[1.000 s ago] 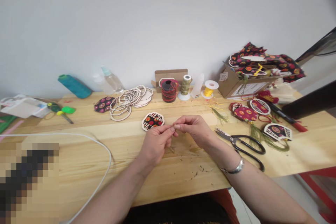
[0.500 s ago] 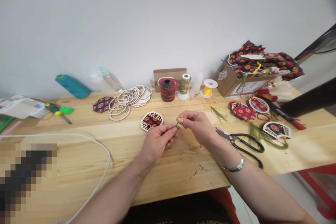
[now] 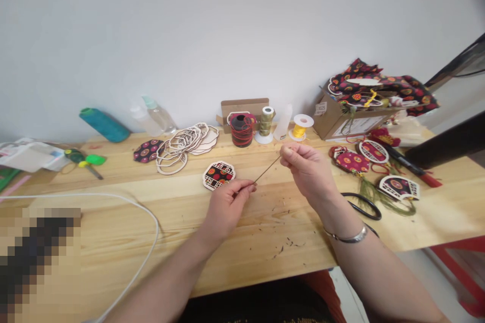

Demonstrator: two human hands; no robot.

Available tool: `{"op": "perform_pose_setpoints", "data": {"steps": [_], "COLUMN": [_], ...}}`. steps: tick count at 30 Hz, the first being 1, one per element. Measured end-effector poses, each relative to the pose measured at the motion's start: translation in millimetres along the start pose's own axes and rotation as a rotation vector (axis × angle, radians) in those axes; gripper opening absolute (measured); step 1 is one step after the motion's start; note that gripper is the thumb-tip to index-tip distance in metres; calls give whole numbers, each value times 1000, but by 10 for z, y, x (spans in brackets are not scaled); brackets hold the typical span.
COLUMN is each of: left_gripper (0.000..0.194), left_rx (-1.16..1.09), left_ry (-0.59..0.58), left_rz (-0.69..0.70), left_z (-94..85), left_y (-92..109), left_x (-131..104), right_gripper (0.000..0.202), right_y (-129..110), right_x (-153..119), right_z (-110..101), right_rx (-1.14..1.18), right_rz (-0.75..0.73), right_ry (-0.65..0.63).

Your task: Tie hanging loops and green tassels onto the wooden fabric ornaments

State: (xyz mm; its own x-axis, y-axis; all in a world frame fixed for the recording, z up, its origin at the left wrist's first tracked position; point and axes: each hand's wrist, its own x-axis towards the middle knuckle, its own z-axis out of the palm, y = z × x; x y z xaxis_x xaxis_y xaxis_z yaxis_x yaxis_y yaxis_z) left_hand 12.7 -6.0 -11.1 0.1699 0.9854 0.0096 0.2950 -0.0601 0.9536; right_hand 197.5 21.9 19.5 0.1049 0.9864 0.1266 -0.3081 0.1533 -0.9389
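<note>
A thin dark cord [image 3: 267, 169] runs taut between my two hands, slanting up to the right. My left hand [image 3: 232, 202] pinches its lower end between thumb and fingers. The upper end is pinched in my right hand [image 3: 305, 166], which wears a silver bracelet [image 3: 348, 236] at the wrist. Just beyond my left fingers lies a wooden-framed ornament [image 3: 219, 175] with patterned fabric, its lower edge partly covered by the hand. Black-handled scissors [image 3: 364, 207] lie right of my right hand; their blades are hidden behind my forearm.
Behind stand a dark red cord spool [image 3: 242, 133], a green thread spool [image 3: 267, 123] and a yellow spool [image 3: 302, 126]. Thin wooden frames [image 3: 185, 146] are piled left. A cardboard box [image 3: 337, 118] and tasselled ornaments [image 3: 352, 161] sit right. A white cable [image 3: 151, 212] crosses the left side.
My right hand has moved up and to the right, away from the left, and the cord now stretches between them. My right forearm now covers the scissor blades. My left hand stays nearly in place.
</note>
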Motion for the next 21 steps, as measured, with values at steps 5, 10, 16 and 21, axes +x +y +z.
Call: {"op": "perform_pose_setpoints", "data": {"steps": [5, 10, 16, 21], "left_gripper": [23, 20, 22, 32], "left_rx": [235, 62, -577, -799], "left_ry": [164, 216, -315, -394], "left_rz": [253, 198, -414, -594], "left_z": [-9, -24, -15, -37], "left_y": [-37, 44, 129, 134], "left_x": [7, -18, -35, -12], "right_gripper": [10, 5, 8, 13], "right_y": [-44, -27, 31, 112], "right_x": [39, 46, -40, -164], "right_z": [-52, -65, 23, 129], "right_rx": [60, -11, -327, -634], "right_rz": [-91, -168, -343, -526], "right_ry": [90, 152, 22, -249]}}
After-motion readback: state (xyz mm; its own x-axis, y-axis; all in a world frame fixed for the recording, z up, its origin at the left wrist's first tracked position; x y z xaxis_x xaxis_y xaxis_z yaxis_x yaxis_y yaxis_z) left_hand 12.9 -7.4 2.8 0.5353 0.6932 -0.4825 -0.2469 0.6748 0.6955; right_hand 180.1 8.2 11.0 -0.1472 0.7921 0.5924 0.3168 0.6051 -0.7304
